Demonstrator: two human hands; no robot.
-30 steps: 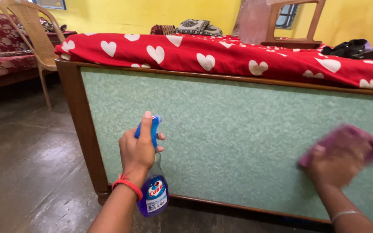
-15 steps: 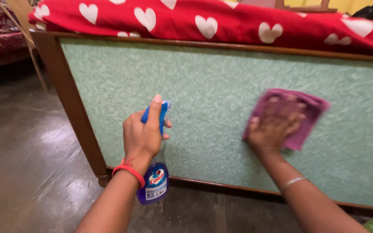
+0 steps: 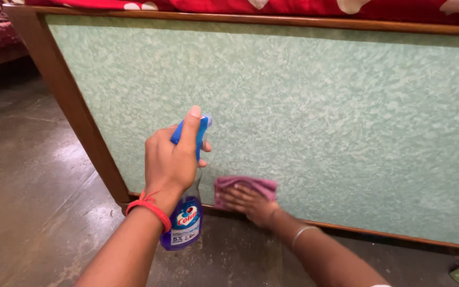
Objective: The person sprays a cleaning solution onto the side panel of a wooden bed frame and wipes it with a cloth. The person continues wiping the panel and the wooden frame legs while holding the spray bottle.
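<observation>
Since the earlier frame, your right hand (image 3: 251,203) has swept the soft, limp pink cloth (image 3: 244,187) down the green panel (image 3: 320,117) to its bottom rail, fingers flat on it. Your left hand (image 3: 171,162) grips the light, rigid spray bottle (image 3: 186,223) at its neck, the best hold.

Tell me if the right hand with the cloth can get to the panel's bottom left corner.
Probably yes. The right hand presses the pink cloth low on the green panel, and the stretch leftward looks bare; the spray bottle seems to hang nearer the camera.
</observation>
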